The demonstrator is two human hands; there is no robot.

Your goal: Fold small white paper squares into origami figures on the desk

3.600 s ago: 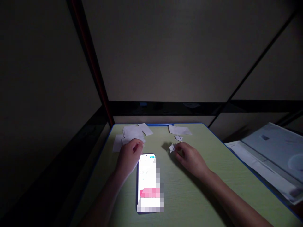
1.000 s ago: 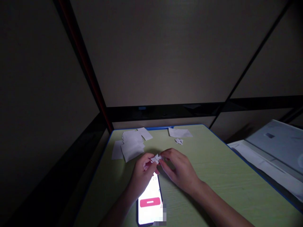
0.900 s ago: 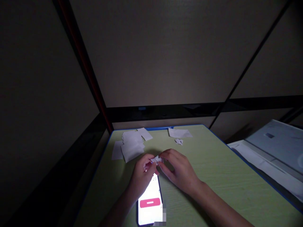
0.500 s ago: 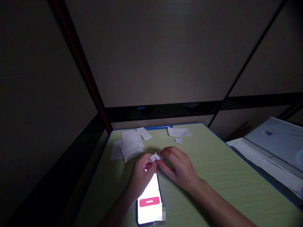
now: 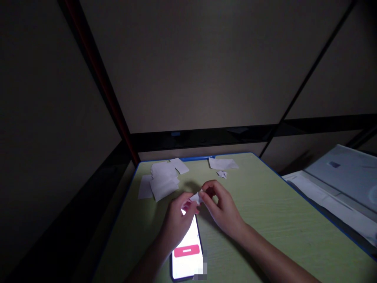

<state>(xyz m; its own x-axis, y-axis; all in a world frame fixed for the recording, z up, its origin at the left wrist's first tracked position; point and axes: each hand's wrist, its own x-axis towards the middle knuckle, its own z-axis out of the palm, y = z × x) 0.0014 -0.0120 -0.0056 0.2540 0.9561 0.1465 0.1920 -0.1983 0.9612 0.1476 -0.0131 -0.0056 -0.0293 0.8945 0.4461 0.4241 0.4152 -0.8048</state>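
A small folded piece of white paper (image 5: 196, 197) is pinched between my two hands above the table. My left hand (image 5: 178, 220) grips its left end with thumb and fingers, over the upper part of a lit phone (image 5: 186, 263). On the other side, my right hand (image 5: 225, 210) is closed on the paper's right end with thumb and index finger. The phone lies on the table with a white screen and a red bar; my left hand and wrist hide part of it. Fine folds of the held paper are too small to make out.
Several white paper sheets (image 5: 164, 184) overlap at the table's back left. Another paper sheet (image 5: 223, 163) lies at the back right, with a small folded paper (image 5: 222, 174) in front. A light-coloured box-like object (image 5: 344, 177) stands beyond the right edge of the green table (image 5: 279, 204).
My right thumb and index finger have closed on the right end of the paper, where they were looser before. The held paper has shifted slightly right and turned.
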